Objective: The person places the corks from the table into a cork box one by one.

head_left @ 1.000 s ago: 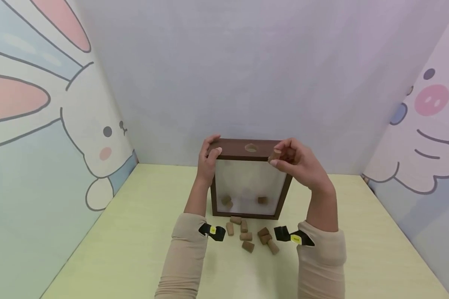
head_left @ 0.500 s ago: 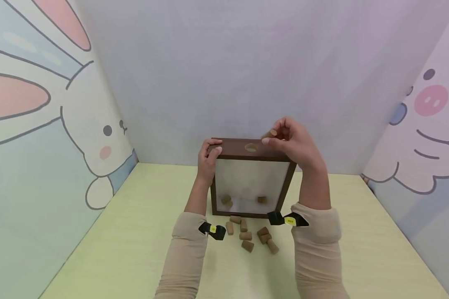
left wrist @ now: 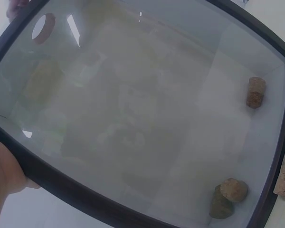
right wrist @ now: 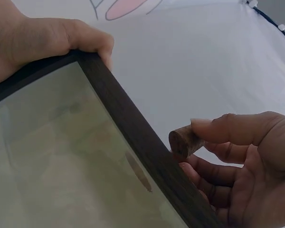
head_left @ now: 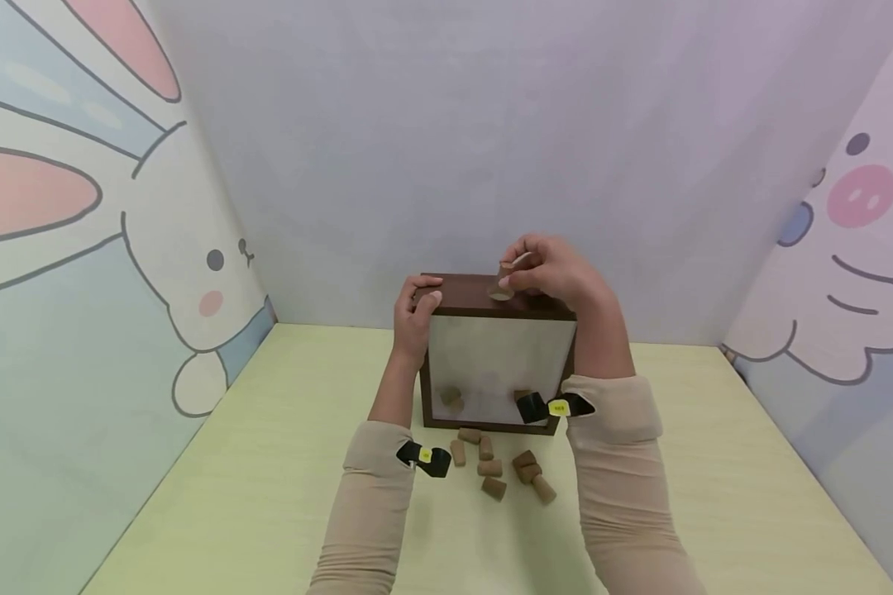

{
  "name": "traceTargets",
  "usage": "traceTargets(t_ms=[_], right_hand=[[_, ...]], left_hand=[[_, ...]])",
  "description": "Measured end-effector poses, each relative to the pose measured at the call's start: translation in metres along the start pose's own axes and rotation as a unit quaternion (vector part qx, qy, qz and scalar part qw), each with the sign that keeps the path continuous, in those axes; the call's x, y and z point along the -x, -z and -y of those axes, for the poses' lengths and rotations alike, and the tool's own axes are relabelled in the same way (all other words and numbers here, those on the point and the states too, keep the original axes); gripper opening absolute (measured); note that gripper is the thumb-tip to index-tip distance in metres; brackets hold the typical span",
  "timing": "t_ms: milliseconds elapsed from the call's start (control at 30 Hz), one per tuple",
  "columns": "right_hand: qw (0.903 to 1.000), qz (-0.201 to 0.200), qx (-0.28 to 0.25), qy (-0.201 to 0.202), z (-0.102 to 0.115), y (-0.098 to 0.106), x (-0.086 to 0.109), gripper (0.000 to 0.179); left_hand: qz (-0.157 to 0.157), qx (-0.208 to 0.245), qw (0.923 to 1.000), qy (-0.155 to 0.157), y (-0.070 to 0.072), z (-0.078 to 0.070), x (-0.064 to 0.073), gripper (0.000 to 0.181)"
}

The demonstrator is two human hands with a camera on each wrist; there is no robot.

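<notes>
An upright shadow box (head_left: 461,291) with a dark brown frame and clear front has a round hole (head_left: 495,295) in its top. My left hand (head_left: 413,318) grips its top left corner, thumb in front and fingers over the top. Between thumb and fingers my right hand (head_left: 561,271) pinches a wine cork (head_left: 505,273), held close over the hole. In the right wrist view the cork (right wrist: 183,141) tilts just above the frame's top edge. Behind the clear front, three corks show in the left wrist view: one cork (left wrist: 255,92) apart, another cork (left wrist: 233,190) against a darker one (left wrist: 221,204).
Several loose corks (head_left: 489,468) lie on the pale yellow-green table (head_left: 268,479) in front of the box. A plain pale backdrop (head_left: 446,140) stands behind it. Side panels carry a cartoon rabbit (head_left: 186,273) and a cartoon pig (head_left: 848,248).
My right hand has carried the cork up and left, from the box's top right corner to over the hole, turning it more upright. The left hand has stayed on its corner.
</notes>
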State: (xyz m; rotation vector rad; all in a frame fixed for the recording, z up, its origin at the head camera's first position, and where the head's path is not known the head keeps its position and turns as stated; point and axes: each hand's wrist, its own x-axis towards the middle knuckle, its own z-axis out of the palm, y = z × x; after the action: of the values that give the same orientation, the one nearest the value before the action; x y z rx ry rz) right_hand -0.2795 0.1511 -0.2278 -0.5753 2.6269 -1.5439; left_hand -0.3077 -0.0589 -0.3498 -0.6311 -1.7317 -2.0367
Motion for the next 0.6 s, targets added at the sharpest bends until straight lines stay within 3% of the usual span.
traceTargets(t_ms=[400,600], right_hand=[[0.9919,0.091,-0.008,-0.089,0.004,0.013,-0.017,0.028],[0.9886,0.102,-0.022,-0.109,0.006,0.015,-0.020,0.028]], left_hand=[[-0.005,-0.007,0.9999,0.010,0.001,-0.007,0.002,0.032],[0.006,-0.005,0.9998,0.018,0.004,-0.011,0.003,0.031]])
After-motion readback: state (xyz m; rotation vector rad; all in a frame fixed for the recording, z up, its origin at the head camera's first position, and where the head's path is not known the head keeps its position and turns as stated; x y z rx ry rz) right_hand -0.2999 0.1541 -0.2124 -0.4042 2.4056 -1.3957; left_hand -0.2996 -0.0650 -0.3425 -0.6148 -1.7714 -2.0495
